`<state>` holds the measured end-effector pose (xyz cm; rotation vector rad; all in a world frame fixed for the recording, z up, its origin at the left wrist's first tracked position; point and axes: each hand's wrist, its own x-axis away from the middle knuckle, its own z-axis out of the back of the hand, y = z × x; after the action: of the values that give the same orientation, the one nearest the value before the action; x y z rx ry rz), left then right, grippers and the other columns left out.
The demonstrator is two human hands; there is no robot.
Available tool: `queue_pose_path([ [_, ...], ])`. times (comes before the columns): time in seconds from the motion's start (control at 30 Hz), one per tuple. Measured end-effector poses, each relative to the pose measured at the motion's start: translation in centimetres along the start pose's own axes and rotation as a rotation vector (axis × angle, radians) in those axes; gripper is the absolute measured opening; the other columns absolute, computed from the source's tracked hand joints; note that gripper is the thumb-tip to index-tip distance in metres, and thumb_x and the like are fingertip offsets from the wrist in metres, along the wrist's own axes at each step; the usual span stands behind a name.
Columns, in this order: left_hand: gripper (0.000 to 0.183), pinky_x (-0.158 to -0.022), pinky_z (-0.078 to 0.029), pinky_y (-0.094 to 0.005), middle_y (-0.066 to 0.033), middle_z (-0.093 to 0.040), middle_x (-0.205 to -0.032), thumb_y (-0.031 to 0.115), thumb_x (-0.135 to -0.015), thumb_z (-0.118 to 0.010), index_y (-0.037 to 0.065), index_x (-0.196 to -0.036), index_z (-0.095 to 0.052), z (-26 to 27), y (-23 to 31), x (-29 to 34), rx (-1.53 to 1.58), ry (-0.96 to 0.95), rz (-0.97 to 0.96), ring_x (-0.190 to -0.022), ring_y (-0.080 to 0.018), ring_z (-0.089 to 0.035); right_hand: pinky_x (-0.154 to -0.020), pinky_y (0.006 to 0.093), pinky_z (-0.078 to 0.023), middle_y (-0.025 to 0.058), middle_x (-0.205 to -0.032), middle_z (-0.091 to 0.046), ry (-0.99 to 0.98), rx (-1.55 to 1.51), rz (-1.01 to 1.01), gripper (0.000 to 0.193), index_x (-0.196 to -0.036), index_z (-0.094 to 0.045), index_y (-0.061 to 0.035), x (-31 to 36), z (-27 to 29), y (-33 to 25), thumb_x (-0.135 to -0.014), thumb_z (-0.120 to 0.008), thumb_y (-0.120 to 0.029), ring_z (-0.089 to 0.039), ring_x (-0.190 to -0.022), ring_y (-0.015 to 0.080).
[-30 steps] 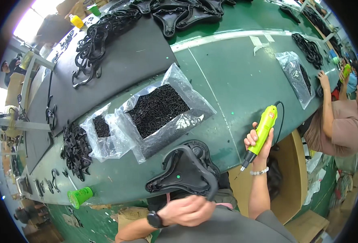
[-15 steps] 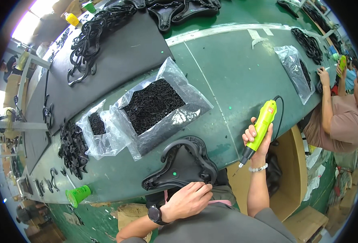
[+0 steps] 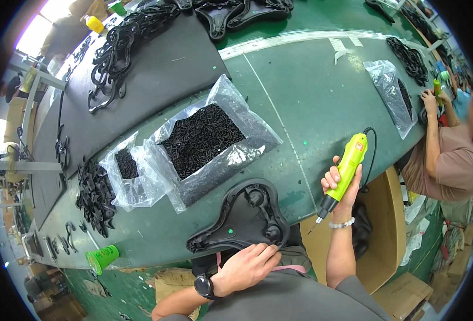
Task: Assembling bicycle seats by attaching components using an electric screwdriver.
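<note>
A black bicycle-saddle-shaped part (image 3: 236, 222) lies at the table's near edge, its hollow side up, with two round bosses at its right end and a small green dot. My left hand (image 3: 249, 266), with a dark watch on its wrist, has its fingers bent over the part's near edge; the fingertips are partly hidden. To the right, my right hand (image 3: 345, 184) is closed round a lime-green electric screwdriver (image 3: 350, 166). Its bit points down and left, apart from the part. A cord runs from the tool's top.
Plastic bags of small black pieces (image 3: 204, 136) lie ahead, beside a heap of black parts (image 3: 95, 198) and a green cup (image 3: 103, 259). An open cardboard box (image 3: 389, 230) stands at right. A co-worker (image 3: 442, 150) works farther right. More saddle-shaped parts (image 3: 258, 12) lie at the back.
The curved black strip over the part's far right end no longer shows there; the bosses are visible. My hands stay almost in place. The co-worker's green tool has moved down and left.
</note>
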<state>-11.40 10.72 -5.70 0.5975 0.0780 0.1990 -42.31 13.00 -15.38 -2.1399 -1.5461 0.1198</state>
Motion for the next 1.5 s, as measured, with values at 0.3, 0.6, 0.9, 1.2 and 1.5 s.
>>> queue_pose_path([
  [0.3, 0.053, -0.084, -0.044, -0.0343, -0.0086, -0.052, -0.127, 0.042, -0.079, -0.07, 0.007, -0.117, -0.057, 2.1, 0.2, -4.2, -0.096, 0.129, 0.111, -0.103, -0.0234, -0.05, -0.061, 0.0307, -0.043, 0.0029, -0.069, -0.047, 0.013, 0.005, 0.0, 0.063, -0.121, -0.05, -0.0013, 0.0, -0.2, 0.1, -0.097, -0.042, -0.059, -0.046, -0.057, 0.0137],
  [0.6, 0.066, -0.092, -0.04, -0.0409, -0.0076, -0.044, -0.144, 0.045, -0.076, -0.071, 0.011, -0.13, -0.054, 0.0, -1.3, -2.8, -0.079, 0.094, 0.335, -0.113, -0.0295, -0.046, -0.06, 0.0313, -0.043, 0.0032, -0.072, -0.047, 0.028, -0.008, -0.014, 0.064, -0.123, -0.048, -0.002, 0.3, -0.1, -0.3, -0.096, -0.043, -0.06, -0.046, -0.058, 0.0144],
  [0.9, 0.064, -0.093, -0.039, -0.0402, -0.0048, -0.044, -0.146, 0.043, -0.077, -0.07, 0.011, -0.13, -0.055, -0.6, -1.8, -2.2, -0.011, 0.162, 0.34, -0.114, -0.0286, -0.045, -0.056, 0.0372, -0.05, 0.0104, -0.075, -0.058, -0.567, 0.207, 0.347, 0.079, -0.139, -0.035, -0.0057, 4.1, -13.6, -0.9, -0.09, -0.051, -0.065, -0.058, -0.059, 0.0273],
  [1.2, 0.061, -0.095, -0.037, -0.0394, -0.0081, -0.046, -0.143, 0.041, -0.082, -0.065, 0.008, -0.131, -0.052, -0.8, -2.0, -1.7, 0.054, 0.183, 0.345, -0.118, -0.0266, -0.043, -0.063, 0.0387, -0.054, 0.0126, -0.076, -0.064, -0.726, 0.575, 0.487, 0.042, -0.118, -0.054, -0.0046, 2.9, -15.7, 6.4, -0.084, -0.072, -0.021, -0.062, -0.062, 0.026],
  [1.5, 0.06, -0.094, -0.038, -0.0397, -0.0086, -0.049, -0.138, 0.04, -0.081, -0.065, 0.007, -0.13, -0.053, -1.0, -2.1, -1.8, 0.082, 0.196, 0.326, -0.118, -0.0264, -0.043, -0.057, 0.0377, -0.052, 0.0121, -0.072, -0.061, -0.684, 0.698, 0.457, 0.081, -0.113, -0.053, -0.002, 2.3, -14.6, 7.4, -0.075, -0.065, -0.072, -0.06, -0.057, 0.0252],
])
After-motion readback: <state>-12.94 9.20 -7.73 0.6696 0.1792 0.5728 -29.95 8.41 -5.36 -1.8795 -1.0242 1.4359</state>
